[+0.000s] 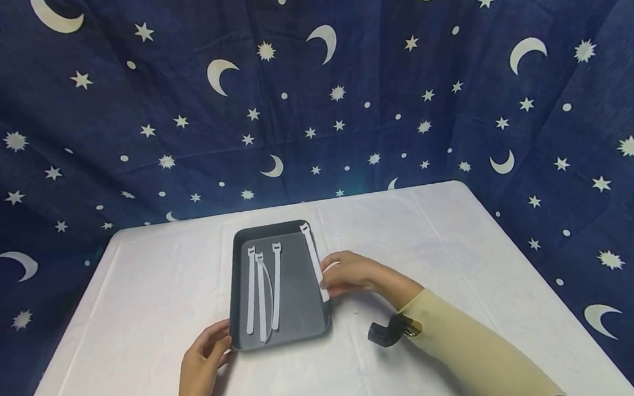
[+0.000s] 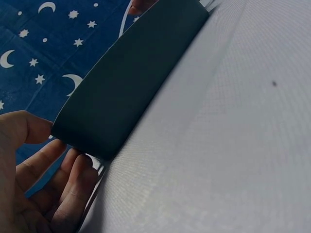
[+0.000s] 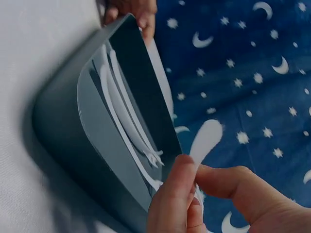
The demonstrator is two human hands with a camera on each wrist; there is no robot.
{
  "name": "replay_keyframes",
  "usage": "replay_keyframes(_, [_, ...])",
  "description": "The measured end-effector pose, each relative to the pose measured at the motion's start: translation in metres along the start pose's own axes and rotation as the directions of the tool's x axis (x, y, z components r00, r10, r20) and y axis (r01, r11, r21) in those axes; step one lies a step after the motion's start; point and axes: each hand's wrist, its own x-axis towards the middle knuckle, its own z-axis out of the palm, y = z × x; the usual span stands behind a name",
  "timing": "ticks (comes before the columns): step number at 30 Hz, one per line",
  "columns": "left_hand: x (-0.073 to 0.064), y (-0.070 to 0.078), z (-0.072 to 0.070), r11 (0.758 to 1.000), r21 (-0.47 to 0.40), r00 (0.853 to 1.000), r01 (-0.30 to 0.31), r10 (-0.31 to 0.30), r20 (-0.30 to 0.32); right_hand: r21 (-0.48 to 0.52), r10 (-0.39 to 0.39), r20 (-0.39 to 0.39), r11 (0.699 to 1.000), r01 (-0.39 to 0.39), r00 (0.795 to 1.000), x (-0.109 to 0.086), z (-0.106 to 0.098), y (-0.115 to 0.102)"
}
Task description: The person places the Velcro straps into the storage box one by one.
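Note:
A dark grey tray lies on the white-covered table, with several white cable straps lengthwise inside it. Each strap has a slotted head at its far end. My left hand grips the tray's near left corner, thumb at the rim and the other fingers against the outer wall, as the left wrist view shows. At the tray's right side, my right hand pinches another white cable strap between thumb and fingers near its plain, rounded end. That strap's slotted head overlaps the tray's far right corner in the head view.
The white tablecloth spreads around the tray. A navy cloth with moons and stars hangs behind the table and along its sides. A black curved piece juts from the right sleeve at the wrist, close over the table.

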Motion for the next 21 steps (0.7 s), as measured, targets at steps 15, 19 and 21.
replay_keyframes(15, [0.001,-0.001,0.0,1.0,0.0,1.0,0.009,-0.009,0.002,0.18,0.183,0.109,0.963,-0.2,0.977,0.014,0.027,-0.021])
replay_keyframes(19, [0.001,-0.001,-0.001,1.0,-0.005,1.0,0.006,-0.006,0.0,0.212,0.22,0.11,0.947,-0.239,0.969,0.02,0.036,-0.023])
replay_keyframes(21, [0.0,0.0,-0.001,1.0,-0.011,1.0,-0.001,0.001,0.003,0.227,0.23,0.1,0.942,-0.247,0.968,0.024,0.039,-0.023])
